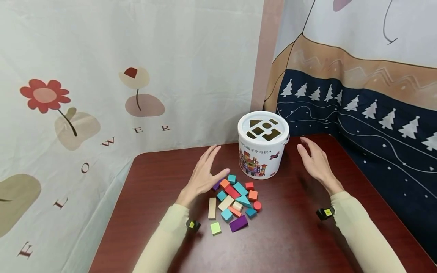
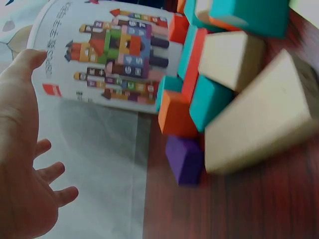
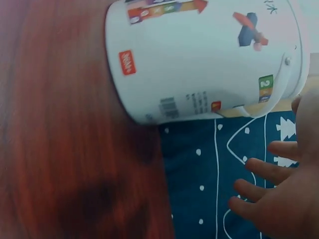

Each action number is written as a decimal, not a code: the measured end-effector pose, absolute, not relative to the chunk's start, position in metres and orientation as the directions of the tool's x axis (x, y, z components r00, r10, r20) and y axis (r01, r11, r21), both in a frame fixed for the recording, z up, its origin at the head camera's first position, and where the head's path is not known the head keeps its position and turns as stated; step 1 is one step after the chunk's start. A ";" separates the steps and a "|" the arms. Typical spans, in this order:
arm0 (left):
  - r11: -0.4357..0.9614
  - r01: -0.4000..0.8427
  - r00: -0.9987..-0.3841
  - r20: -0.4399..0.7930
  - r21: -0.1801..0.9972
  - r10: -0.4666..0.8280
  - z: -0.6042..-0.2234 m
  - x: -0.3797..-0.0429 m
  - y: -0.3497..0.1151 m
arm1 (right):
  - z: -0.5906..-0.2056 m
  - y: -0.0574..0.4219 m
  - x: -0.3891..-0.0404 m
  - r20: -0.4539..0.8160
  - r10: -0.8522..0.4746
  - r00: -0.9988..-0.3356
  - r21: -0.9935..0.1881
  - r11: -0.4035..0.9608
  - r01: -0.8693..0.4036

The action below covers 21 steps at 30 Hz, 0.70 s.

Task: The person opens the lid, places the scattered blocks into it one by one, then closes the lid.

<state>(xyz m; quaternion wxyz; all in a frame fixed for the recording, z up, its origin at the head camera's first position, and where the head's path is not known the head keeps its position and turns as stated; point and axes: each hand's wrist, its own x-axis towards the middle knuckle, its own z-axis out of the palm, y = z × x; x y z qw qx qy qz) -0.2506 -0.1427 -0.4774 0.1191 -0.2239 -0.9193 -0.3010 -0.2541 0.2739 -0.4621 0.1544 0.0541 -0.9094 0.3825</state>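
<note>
A white bucket (image 1: 259, 159) printed with a block castle stands toward the back of the table. Its lid (image 1: 264, 127) has several shaped holes. My left hand (image 1: 203, 175) hovers left of the bucket, fingers spread, holding nothing; the left wrist view shows its thumb over the bucket's edge. On the bucket's other side my right hand (image 1: 317, 161) is raised, palm toward it, also holding nothing. In front of the bucket lies a pile of colored blocks, among them a red block (image 1: 232, 191), a teal triangle (image 1: 244, 201), a purple wedge (image 1: 238, 223) and a plain wooden block (image 1: 212, 208).
The blocks lie on a dark red-brown table (image 1: 290, 235). A light green block (image 1: 216, 228) sits nearest its front, and a red round block (image 1: 257, 206) is at the pile's right. Printed cloth (image 1: 198, 76) hangs behind and to both sides. The bucket's handle (image 3: 279, 94) hangs down its right side.
</note>
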 end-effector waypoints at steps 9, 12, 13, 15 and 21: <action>0.632 0.439 -0.899 0.316 0.638 0.304 -0.482 -0.267 -0.100 | -0.451 0.257 -0.270 0.181 0.095 -0.979 -0.895 0.429 -0.124; 0.584 0.400 -0.916 0.297 0.706 0.268 -0.482 -0.269 -0.087 | -0.445 0.250 -0.276 0.110 0.092 -0.990 -0.944 0.322 -0.075; 0.572 0.383 -0.923 0.284 0.726 0.258 -0.482 -0.269 -0.083 | -0.443 0.249 -0.277 0.091 0.096 -0.991 -0.953 0.298 -0.059; 0.556 0.352 -0.935 0.256 0.754 0.244 -0.480 -0.270 -0.075 | -0.439 0.245 -0.280 0.056 0.109 -0.993 -0.963 0.267 -0.025; 0.538 0.284 -0.956 0.195 0.794 0.218 -0.480 -0.272 -0.058 | -0.430 0.239 -0.289 -0.023 0.141 -0.990 -0.988 0.150 0.045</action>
